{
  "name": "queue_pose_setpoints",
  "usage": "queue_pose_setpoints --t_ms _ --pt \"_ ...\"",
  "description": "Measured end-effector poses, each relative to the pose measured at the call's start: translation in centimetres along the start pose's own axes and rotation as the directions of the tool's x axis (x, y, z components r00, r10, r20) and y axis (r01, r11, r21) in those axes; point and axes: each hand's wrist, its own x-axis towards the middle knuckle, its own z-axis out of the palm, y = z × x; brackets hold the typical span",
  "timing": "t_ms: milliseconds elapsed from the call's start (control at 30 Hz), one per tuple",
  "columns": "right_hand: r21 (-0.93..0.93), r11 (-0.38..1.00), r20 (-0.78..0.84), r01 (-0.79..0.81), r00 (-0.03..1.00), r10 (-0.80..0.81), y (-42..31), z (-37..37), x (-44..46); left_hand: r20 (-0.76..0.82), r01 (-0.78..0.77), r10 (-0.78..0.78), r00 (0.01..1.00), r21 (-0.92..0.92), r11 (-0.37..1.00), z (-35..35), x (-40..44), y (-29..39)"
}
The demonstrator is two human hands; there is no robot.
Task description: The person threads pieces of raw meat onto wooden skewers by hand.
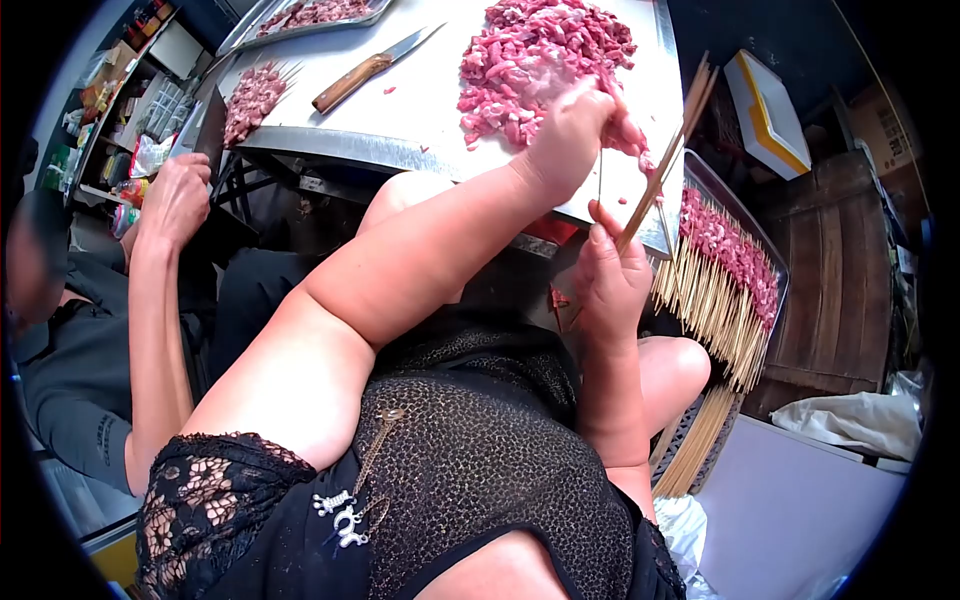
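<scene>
Raw meat piece [645,160], 2 o'clock in view, pinched by L hand [583,122]; prob. light, soft, slippery, so hold mid-piece. R hand [612,275] grips bamboo skewers [685,118], prob. stiff. Meat pile [535,65] approx. 12 o'clock; loaded skewers [730,245] 3 o'clock.

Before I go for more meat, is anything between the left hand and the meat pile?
Nothing visible: the left hand overlaps the edge of the meat pile in this view. The knife lies to its left, and the sticks in the right hand are to its right.
</scene>
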Motion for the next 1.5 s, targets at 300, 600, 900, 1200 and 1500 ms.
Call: queue_pose_setpoints --t_ms 300,600,900,1200,1500 --pt "0.1 0.975 -0.002 0.199 0.98 -0.2 -0.4 -1.4 1.5 0.177 0.183 -0.216 0.96 0.182 0.966 2.4 -2.9 -2.4" --pt "0.02 0.995 -0.019 0.098 0.995 -0.098 -1.2 -2.0 0.8 -0.146 0.131 -0.124 0.981 0.984 -0.12 -5.5 5.0 4.9" --pt "-0.052 0.998 0.01 -0.038 0.999 0.039 -0.9 -2.6 1.5 -0.249 0.329 -0.216 0.944 0.709 0.624 -7.8 4.2 4.2" --pt "-0.211 0.975 0.006 -0.07 0.997 0.072 -0.6 -2.1 1.5 -0.112 0.256 -0.247 0.962 0.069 0.964 -5.8 3.3 4.5" --pt "-0.252 0.967 -0.003 -0.027 1.0 0.027 -1.0 -2.2 0.6 -0.194 0.163 -0.166 0.967 -0.034 0.986 -5.3 3.2 3.8"
